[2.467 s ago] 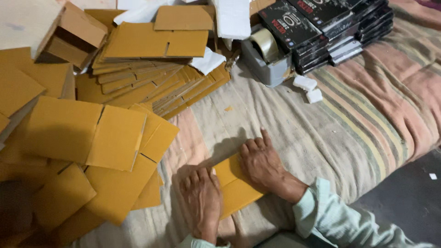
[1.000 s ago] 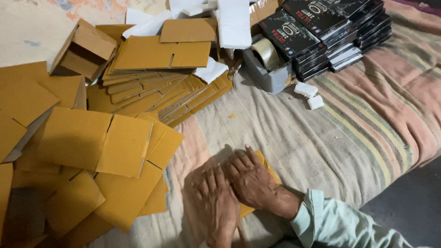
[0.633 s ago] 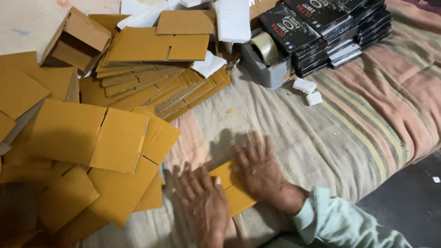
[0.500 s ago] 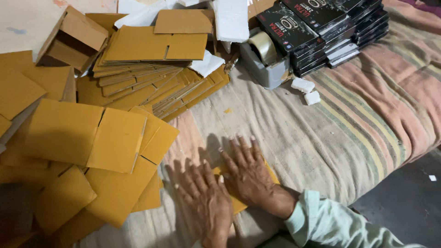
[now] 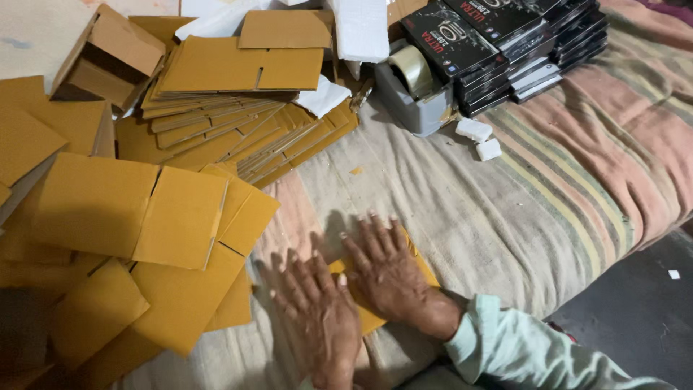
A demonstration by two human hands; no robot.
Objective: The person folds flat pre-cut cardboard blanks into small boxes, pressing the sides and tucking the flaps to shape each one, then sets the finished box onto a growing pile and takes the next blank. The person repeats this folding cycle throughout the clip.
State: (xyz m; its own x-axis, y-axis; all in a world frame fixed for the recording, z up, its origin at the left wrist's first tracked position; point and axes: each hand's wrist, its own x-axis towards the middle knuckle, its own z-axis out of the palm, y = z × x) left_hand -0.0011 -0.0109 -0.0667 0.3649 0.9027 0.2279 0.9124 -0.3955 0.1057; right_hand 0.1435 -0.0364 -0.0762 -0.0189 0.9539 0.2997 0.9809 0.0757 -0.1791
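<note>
While both hands press flat, fingers spread, the left hand [image 5: 317,318] and right hand [image 5: 386,271] pin a yellow cardboard piece [image 5: 419,269] on the striped blanket [image 5: 548,188]; uneven pressure on soft bedding could skew it.

Black flat packages [image 5: 505,43] stacked beside open brown carton [image 5: 108,58].

Grey tape dispenser [image 5: 415,90] beside stacked black boxes [image 5: 505,43]; open cardboard box [image 5: 108,58] far left; striped blanket [image 5: 577,173] beneath.
</note>
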